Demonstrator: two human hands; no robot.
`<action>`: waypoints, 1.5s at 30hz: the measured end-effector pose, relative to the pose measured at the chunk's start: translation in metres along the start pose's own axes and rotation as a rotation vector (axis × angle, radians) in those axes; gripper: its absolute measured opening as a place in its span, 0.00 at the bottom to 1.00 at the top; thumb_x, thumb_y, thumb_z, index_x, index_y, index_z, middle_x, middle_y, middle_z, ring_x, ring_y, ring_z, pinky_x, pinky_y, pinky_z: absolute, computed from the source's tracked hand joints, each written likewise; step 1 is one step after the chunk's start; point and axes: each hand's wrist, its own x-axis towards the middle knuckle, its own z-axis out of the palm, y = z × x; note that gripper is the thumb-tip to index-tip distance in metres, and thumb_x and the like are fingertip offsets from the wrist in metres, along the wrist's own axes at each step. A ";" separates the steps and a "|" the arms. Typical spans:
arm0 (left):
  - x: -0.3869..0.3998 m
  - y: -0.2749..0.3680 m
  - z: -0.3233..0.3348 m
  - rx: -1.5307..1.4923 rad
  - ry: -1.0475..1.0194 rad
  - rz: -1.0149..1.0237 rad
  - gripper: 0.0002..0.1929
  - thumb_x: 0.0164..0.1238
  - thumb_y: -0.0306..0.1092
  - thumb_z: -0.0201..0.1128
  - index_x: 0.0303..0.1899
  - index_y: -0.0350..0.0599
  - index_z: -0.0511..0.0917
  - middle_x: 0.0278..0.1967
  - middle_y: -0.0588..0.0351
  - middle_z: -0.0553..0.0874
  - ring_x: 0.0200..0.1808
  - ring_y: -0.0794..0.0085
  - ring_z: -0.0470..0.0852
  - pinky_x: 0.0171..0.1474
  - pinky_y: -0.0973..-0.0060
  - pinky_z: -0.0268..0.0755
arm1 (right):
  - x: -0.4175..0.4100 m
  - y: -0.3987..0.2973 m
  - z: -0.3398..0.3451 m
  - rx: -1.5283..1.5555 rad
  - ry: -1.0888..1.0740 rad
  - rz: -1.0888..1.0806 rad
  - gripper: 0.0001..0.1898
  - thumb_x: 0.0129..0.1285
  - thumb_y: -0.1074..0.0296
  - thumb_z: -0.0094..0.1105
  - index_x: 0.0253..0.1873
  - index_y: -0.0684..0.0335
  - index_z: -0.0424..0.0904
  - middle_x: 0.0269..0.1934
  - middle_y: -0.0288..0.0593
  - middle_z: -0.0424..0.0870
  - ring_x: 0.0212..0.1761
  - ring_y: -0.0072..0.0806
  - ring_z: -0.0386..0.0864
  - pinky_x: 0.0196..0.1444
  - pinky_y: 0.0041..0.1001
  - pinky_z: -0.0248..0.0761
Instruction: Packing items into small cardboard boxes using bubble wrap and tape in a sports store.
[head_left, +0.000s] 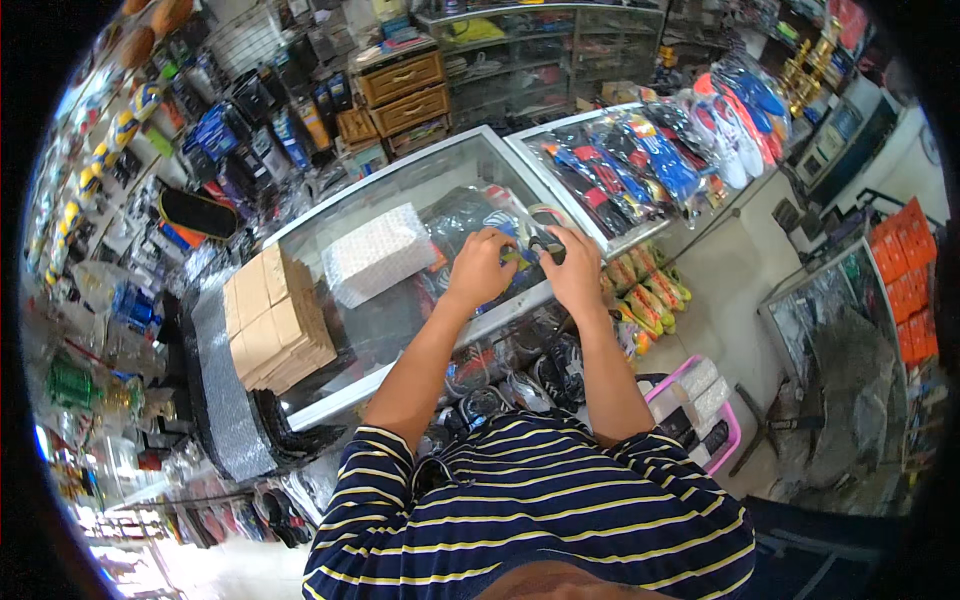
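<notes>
Both hands are over a glass-topped display counter (360, 386) with a pale metal frame. My left hand (484, 270) has its fingers curled near the front edge; whether it grips anything is unclear. Close by on the right, my right hand (574, 266) bends its thumb and fingers around a small grey and dark object (535, 244), partly hidden by the fingers. A ring-shaped roll, seemingly tape (559, 212), shows just beyond that hand. Left of my hands lies a box wrapped in white bubble wrap (379, 255). Farther left stands a stack of flattened brown cardboard (274, 315).
Bubble wrap sheeting (225, 382) drapes over the counter's left end. A second display case (622, 244) holds plastic-bagged goods (660, 154). Shoes (559, 367) sit below the counter near my body. To the right stands a pink-rimmed basket (727, 442) of wrapped packages.
</notes>
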 end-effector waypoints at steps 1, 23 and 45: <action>0.004 -0.001 0.003 -0.007 -0.015 0.012 0.12 0.64 0.30 0.77 0.47 0.41 0.90 0.47 0.45 0.89 0.55 0.45 0.87 0.60 0.53 0.79 | -0.003 -0.001 0.002 0.020 0.009 0.021 0.26 0.64 0.69 0.76 0.67 0.58 0.85 0.58 0.50 0.90 0.61 0.56 0.81 0.65 0.54 0.72; 0.019 0.008 0.018 -0.065 -0.054 -0.227 0.18 0.69 0.33 0.74 0.53 0.43 0.76 0.31 0.47 0.91 0.38 0.44 0.90 0.46 0.48 0.79 | -0.002 -0.008 0.021 0.012 0.138 0.122 0.35 0.65 0.72 0.76 0.76 0.60 0.72 0.57 0.56 0.90 0.58 0.53 0.88 0.63 0.47 0.71; 0.018 -0.020 0.013 -0.394 -0.181 -0.222 0.22 0.73 0.23 0.62 0.67 0.35 0.80 0.35 0.47 0.91 0.38 0.62 0.91 0.47 0.64 0.81 | -0.074 -0.032 -0.028 0.967 -0.518 0.851 0.21 0.75 0.45 0.74 0.48 0.62 0.93 0.25 0.31 0.80 0.23 0.15 0.70 0.26 0.22 0.54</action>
